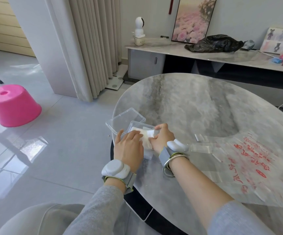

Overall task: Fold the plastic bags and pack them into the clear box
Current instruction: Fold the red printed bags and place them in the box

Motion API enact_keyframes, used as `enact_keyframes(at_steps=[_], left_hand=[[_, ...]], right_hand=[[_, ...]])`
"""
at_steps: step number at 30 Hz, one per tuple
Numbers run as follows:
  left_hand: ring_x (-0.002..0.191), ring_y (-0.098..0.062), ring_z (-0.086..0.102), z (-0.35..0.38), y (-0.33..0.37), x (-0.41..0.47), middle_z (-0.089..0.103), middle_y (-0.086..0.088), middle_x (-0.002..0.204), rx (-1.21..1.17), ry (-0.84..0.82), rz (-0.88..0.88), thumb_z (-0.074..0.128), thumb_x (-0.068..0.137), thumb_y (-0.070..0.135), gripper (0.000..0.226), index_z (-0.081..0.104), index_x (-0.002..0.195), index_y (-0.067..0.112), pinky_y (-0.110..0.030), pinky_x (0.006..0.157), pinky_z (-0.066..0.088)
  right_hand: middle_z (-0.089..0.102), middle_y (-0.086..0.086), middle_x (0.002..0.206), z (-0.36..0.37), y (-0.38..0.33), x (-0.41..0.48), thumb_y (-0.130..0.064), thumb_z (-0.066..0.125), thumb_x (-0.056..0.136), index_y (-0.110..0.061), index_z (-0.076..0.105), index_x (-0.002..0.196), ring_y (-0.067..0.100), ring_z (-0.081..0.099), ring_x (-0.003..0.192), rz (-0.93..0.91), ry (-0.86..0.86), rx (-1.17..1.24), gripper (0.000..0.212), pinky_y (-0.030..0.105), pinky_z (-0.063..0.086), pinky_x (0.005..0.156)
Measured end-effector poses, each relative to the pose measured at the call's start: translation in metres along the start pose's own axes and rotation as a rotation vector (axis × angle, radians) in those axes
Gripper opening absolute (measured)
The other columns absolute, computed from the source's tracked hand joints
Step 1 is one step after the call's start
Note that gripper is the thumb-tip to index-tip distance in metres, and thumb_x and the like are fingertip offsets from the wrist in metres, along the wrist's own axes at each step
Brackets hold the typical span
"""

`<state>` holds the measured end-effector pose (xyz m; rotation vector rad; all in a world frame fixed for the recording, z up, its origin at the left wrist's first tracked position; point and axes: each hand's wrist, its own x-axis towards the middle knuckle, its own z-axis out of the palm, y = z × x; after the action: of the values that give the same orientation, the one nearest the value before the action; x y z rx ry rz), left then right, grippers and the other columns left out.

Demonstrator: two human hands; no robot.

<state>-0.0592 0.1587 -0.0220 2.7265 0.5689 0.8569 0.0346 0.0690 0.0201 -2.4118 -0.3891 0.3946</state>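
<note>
A small clear box (137, 124) stands at the left edge of the round marble table (196, 106), its clear lid (127, 119) lying just behind it. A folded white plastic bag (147, 138) sits partly inside the box. My left hand (129, 146) lies flat on the bag's left part, fingers straight, pressing it down. My right hand (162, 138) pinches the bag's right end at the box rim. A large clear bag with red print (235, 163) lies spread flat on the table to the right.
A pink plastic stool (12, 106) stands on the tiled floor to the left. Behind the table runs a low cabinet (154, 51) with a black plastic bag (213, 43), a small white camera (139, 31) and a framed flower picture (193, 19). Curtains hang at the back.
</note>
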Motion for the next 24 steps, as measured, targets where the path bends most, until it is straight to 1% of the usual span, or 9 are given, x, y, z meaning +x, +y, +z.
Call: enact_keyframes(at_steps=[3,5,7,8,10,12,14,16,24], left_hand=[[0.091,-0.016,0.070,0.001,-0.003,-0.003,0.072,0.004,0.105,0.043,-0.017,0.001,0.060,0.086,0.016,0.018,0.074,0.097,0.019,-0.040,0.109,0.023],[0.088,-0.016,0.070,0.002,-0.003,-0.004,0.071,0.004,0.105,0.046,-0.038,-0.024,0.045,0.091,0.024,0.030,0.074,0.097,0.020,-0.038,0.110,0.023],[0.086,-0.017,0.069,0.002,-0.003,-0.005,0.069,0.004,0.106,0.044,-0.055,-0.038,0.033,0.092,0.030,0.042,0.073,0.097,0.020,-0.038,0.111,0.022],[0.087,-0.017,0.069,0.002,-0.004,-0.006,0.068,0.004,0.106,0.046,-0.061,-0.039,0.030,0.093,0.032,0.044,0.072,0.098,0.020,-0.038,0.112,0.021],[0.089,-0.016,0.068,0.003,-0.005,-0.005,0.067,0.004,0.105,0.059,-0.076,-0.037,0.028,0.093,0.033,0.046,0.071,0.099,0.021,-0.039,0.114,0.019],[0.089,-0.016,0.068,0.004,-0.006,-0.006,0.067,0.004,0.102,0.076,-0.082,-0.036,0.027,0.094,0.032,0.045,0.071,0.097,0.021,-0.039,0.115,0.018],[0.083,-0.016,0.068,0.005,-0.006,-0.006,0.068,0.005,0.095,0.086,-0.065,-0.034,0.030,0.094,0.030,0.043,0.071,0.090,0.020,-0.039,0.115,0.017],[0.079,-0.017,0.067,0.006,-0.006,-0.006,0.067,0.005,0.090,0.098,-0.049,-0.028,0.031,0.094,0.028,0.042,0.071,0.085,0.019,-0.040,0.115,0.018],[0.079,-0.019,0.066,0.005,-0.003,-0.007,0.067,0.005,0.087,0.123,-0.042,0.008,0.027,0.095,0.027,0.045,0.069,0.081,0.019,-0.048,0.112,0.032]], right_hand=[[0.067,0.003,0.104,-0.005,-0.001,-0.007,-0.027,0.061,0.087,-0.025,0.043,0.115,0.028,0.062,0.093,-0.075,0.006,-0.133,0.034,0.035,0.049,0.080],[0.060,0.002,0.120,-0.009,-0.002,-0.012,-0.027,0.057,0.091,-0.023,0.046,0.122,0.030,0.059,0.103,-0.165,0.002,-0.257,0.034,0.033,0.046,0.082],[0.047,0.001,0.131,-0.012,-0.003,-0.018,-0.023,0.053,0.094,-0.021,0.046,0.128,0.029,0.055,0.110,-0.261,0.031,-0.372,0.035,0.034,0.045,0.081],[0.042,0.001,0.132,-0.013,-0.004,-0.021,-0.020,0.052,0.094,-0.021,0.047,0.127,0.027,0.052,0.112,-0.315,0.072,-0.416,0.034,0.034,0.044,0.078],[0.042,-0.001,0.129,-0.013,-0.003,-0.021,-0.016,0.051,0.094,-0.020,0.054,0.122,0.022,0.044,0.117,-0.429,0.116,-0.480,0.029,0.032,0.044,0.076],[0.049,-0.001,0.126,-0.013,-0.003,-0.017,-0.023,0.049,0.096,-0.019,0.063,0.116,0.020,0.040,0.120,-0.493,0.024,-0.564,0.025,0.031,0.042,0.084],[0.055,0.001,0.123,-0.011,-0.002,-0.013,-0.031,0.044,0.099,-0.016,0.068,0.112,0.023,0.041,0.121,-0.473,-0.097,-0.641,0.031,0.032,0.040,0.091],[0.057,0.006,0.123,-0.011,-0.001,-0.011,-0.033,0.039,0.101,-0.010,0.068,0.109,0.026,0.045,0.119,-0.418,-0.167,-0.636,0.038,0.033,0.040,0.092],[0.059,0.009,0.117,-0.009,0.004,-0.012,-0.034,0.035,0.102,-0.009,0.069,0.103,0.029,0.053,0.110,-0.409,-0.161,-0.608,0.042,0.034,0.042,0.087]])
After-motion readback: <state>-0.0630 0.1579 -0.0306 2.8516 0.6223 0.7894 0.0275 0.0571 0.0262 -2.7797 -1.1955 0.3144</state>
